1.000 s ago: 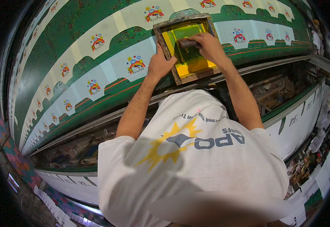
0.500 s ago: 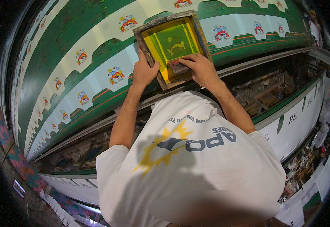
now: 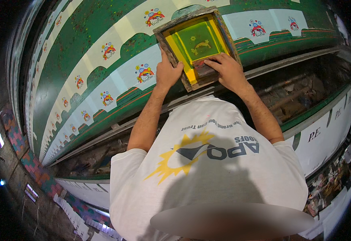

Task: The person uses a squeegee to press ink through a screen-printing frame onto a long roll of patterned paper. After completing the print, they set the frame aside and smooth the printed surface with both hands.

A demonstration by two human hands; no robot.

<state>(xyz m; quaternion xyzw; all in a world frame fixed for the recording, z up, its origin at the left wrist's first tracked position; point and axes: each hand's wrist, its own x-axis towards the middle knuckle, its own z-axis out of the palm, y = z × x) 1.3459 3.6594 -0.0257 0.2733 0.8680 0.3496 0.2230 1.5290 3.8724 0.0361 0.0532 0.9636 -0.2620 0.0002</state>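
A wooden-framed printing screen [image 3: 186,83] with yellow-green mesh lies tilted over a row of pale blue cut pieces on the long green table. My left hand [image 3: 168,73] grips its left side, with the index finger stretched along the outer edge and the thumb on the near part. Inside the frame, my right hand [image 3: 229,71] is closed on a small reddish-stained squeegee [image 3: 200,64] at the near end of the mesh. Most of the squeegee's right part is hidden under the fingers. A curved rainbow-like shape shows through the mesh beyond it.
Printed pale blue pieces [image 3: 144,73] and cream pieces [image 3: 108,51] with colourful cartoon motifs run along the green table [image 3: 63,48]. A metal rail [image 3: 282,66] edges its near side. Below it is a dark, cluttered trough [image 3: 288,86], with white printed sheets [image 3: 320,130] hanging nearer me.
The whole view has shifted, so everything sits further right and slightly higher. Both hands, the screen and the squeegee keep about the same places relative to the printed pieces.
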